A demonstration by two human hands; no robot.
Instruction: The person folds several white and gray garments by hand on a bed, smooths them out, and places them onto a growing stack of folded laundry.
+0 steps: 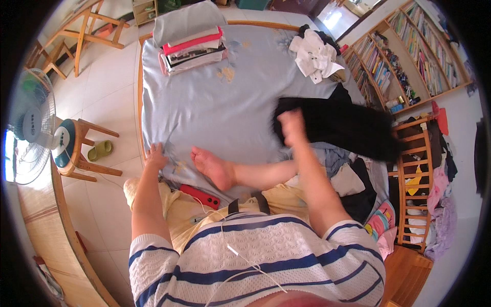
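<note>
My right hand [292, 126] grips the edge of a black cloth garment [337, 122], which trails off to the right, blurred by motion. On the left edge of the bed, my left hand [155, 156] rests with fingers spread on the blue-grey sheet [199, 107], holding nothing. A stack of folded clothes [193, 42] stands at the bed's far left corner. A crumpled white shirt [316, 53] lies at the far right, over dark cloth. Below the black garment are a denim-blue garment [333, 157] and a pale cloth [348, 179].
A red phone [199, 196] with a white cable lies by my bent leg. An electric fan [32, 124] is at the left, near a wooden stool [76, 149]. Bookshelves [412, 53] and a wooden rack [414, 184] with clothes border the bed's right side.
</note>
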